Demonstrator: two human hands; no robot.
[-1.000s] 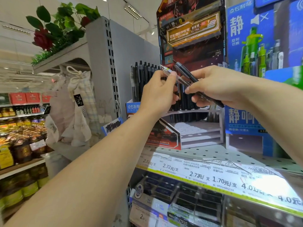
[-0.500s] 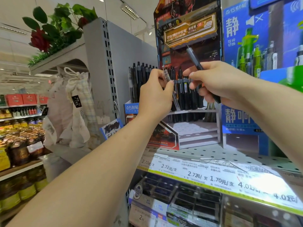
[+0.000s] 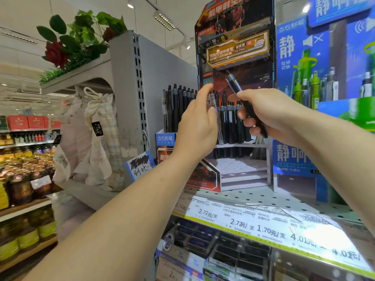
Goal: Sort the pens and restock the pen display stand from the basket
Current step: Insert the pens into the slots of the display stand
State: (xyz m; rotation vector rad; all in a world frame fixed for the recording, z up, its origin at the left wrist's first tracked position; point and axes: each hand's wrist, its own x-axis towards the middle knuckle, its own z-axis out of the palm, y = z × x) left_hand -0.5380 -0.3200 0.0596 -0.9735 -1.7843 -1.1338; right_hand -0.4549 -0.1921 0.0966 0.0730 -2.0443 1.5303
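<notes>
The red-and-black pen display stand (image 3: 233, 51) sits on the perforated shelf, with a row of black pens (image 3: 229, 120) upright in its top tier. A clear pen (image 3: 216, 120) stands at the front of that row. My left hand (image 3: 194, 124) is beside it with the fingers spread and the index finger lifted off; the thumb lies close to the pen. My right hand (image 3: 269, 112) grips a black pen (image 3: 236, 86), tilted with one end pointing up and to the left. The stand's lower white tiers (image 3: 241, 171) hold nothing. No basket is in view.
A blue pen display (image 3: 300, 159) stands close on the right. A price-label strip (image 3: 253, 226) runs along the shelf edge, with boxed pens (image 3: 223, 256) below. Cloth bags (image 3: 97, 138) hang to the left, past them shelves of oil bottles (image 3: 24, 179). Artificial roses (image 3: 56, 53) top the end panel.
My left hand carried the clear pen away from my right hand, set it upright in the top row and opened its fingers. My right hand swung its black pen more upright.
</notes>
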